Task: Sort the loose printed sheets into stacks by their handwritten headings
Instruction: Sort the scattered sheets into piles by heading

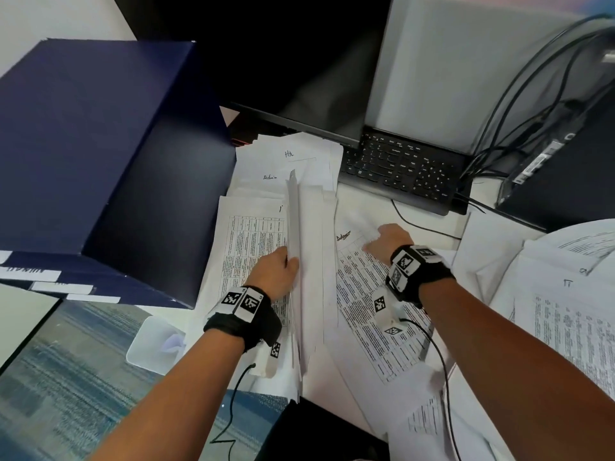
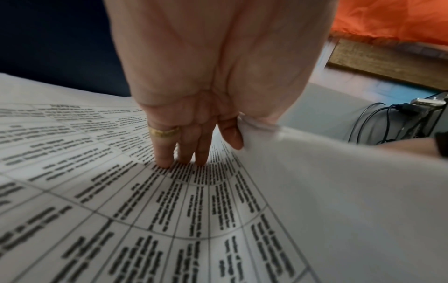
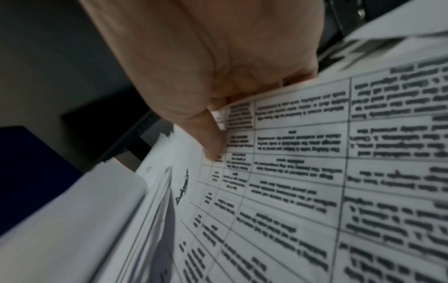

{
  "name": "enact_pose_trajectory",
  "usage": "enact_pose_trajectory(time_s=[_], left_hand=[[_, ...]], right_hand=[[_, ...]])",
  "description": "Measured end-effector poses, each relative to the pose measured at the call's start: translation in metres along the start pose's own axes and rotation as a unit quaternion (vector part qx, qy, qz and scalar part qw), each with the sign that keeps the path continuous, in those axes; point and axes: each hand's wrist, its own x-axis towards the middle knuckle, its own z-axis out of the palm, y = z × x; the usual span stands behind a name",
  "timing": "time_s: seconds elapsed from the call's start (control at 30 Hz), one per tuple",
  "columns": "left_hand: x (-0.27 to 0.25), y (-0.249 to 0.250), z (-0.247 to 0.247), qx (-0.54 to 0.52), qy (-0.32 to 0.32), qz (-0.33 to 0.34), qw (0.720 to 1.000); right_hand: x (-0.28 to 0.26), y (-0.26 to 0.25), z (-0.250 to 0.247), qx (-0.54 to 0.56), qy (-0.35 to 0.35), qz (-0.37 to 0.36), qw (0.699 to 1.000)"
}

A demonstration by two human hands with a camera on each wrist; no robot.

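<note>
Loose printed sheets cover the desk. My left hand (image 1: 283,266) stands a sheaf of white sheets (image 1: 294,221) up on edge, thumb against it. In the left wrist view, three straight fingers (image 2: 167,155) press a printed table sheet (image 2: 121,201) underneath, while the forefinger leans on the raised sheet (image 2: 339,191). My right hand (image 1: 382,239) pinches the top corner of a printed sheet (image 1: 369,294) with a handwritten heading (image 1: 343,236); the thumb (image 3: 213,141) lies on top and the fingers are hidden beneath. Farther back lie sheets headed "HR" (image 1: 289,154) and "Admin" (image 1: 269,177).
A large dark blue box (image 1: 100,144) stands at the left. A black keyboard (image 1: 399,171) and monitor (image 1: 299,78) sit behind the papers, with cables and a computer case (image 1: 565,168) at the right. Another paper stack (image 1: 565,311) lies far right; a clear plastic tub (image 1: 153,341) sits near my left forearm.
</note>
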Motion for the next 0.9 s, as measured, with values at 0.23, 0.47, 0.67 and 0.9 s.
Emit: enact_pose_trajectory(time_s=[0.23,0.47,0.67,0.9], left_hand=[[0.002,-0.001,0.002,0.007,0.000,0.001,1.000],[0.004,0.006,0.007,0.038,0.007,0.001,0.999],[-0.007,0.006,0.008,-0.091,0.054,0.034,0.994],[0.004,0.021,0.018,0.114,0.027,0.031,0.993]], right_hand=[[-0.016,0.002,-0.046,0.077,0.231,-0.057,0.968],[-0.038,-0.012,-0.102,0.107,0.400,-0.174,0.893],[-0.043,-0.012,-0.125,0.188,0.441,-0.212,0.852],[-0.008,0.023,-0.103,0.085,0.268,-0.101,0.954]])
